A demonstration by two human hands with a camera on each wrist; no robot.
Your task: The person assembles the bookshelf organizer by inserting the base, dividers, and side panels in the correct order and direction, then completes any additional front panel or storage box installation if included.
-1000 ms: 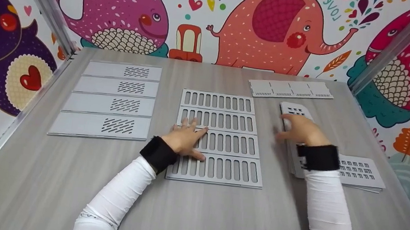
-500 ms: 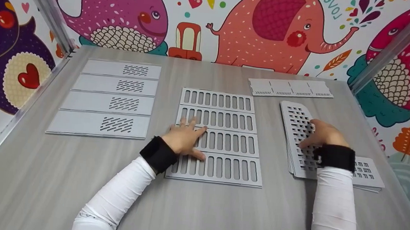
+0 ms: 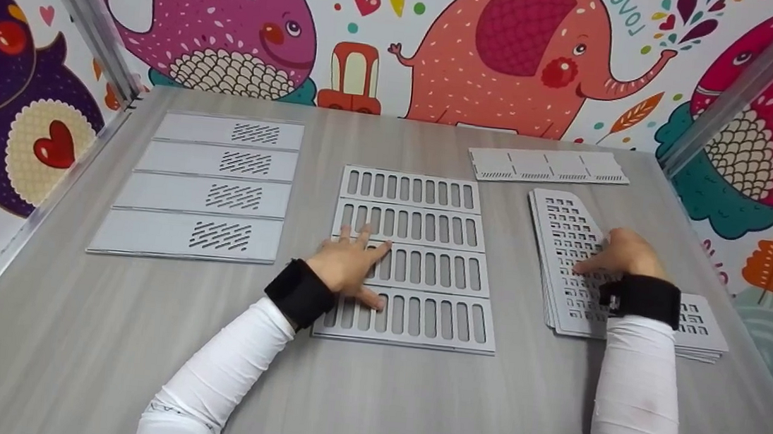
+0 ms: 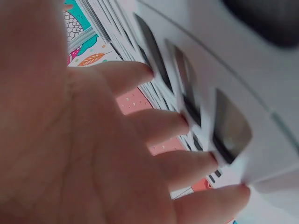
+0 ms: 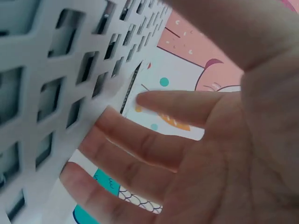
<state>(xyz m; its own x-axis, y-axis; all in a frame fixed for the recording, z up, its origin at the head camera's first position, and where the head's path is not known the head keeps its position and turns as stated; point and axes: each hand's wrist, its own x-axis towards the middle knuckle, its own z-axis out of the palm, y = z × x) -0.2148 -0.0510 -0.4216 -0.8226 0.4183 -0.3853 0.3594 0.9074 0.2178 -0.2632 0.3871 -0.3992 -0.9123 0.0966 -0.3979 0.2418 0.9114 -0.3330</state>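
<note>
left hand (image 3: 348, 264): your fingers are spread wide, tips resting on the slotted panel's left side — gripping nothing.
slotted panel (image 3: 419, 247): flat before you, mid-table, four rows of long slots.
right hand (image 3: 627, 254): your fingers lie nearly straight, tips touching the perforated stack's slanted edge, not wrapped round it.
perforated stack (image 3: 570, 263): three o'clock from the slotted panel.
smaller stack (image 3: 695, 321): four o'clock from that — partly behind your wrist.
pale strip (image 3: 549, 167): two o'clock from the slotted panel.
</note>
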